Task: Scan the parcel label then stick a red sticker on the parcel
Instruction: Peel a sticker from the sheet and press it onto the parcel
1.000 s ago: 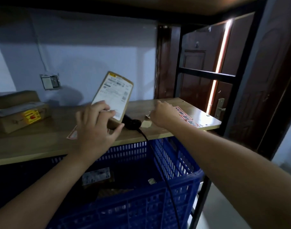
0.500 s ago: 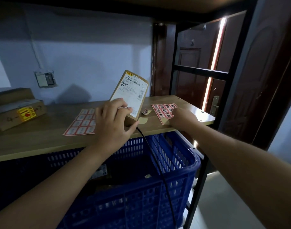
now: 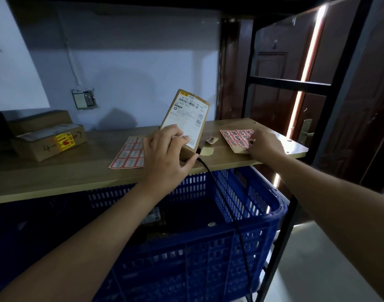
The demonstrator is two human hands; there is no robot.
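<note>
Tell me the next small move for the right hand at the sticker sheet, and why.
Probably peel one red sticker free. The right hand already rests with its fingertips on the near edge of the sticker sheet, while the left hand holds the parcel upright, label facing the camera. No sticker is visibly on it yet.

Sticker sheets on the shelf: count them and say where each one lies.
2. One sticker sheet lies left of the left hand, partly hidden behind it. The other sheet lies at the shelf's right end, under the right hand.

Head camera looks forward and down, close over shelf [image 3: 56, 179] and basket [image 3: 208, 258].
</note>
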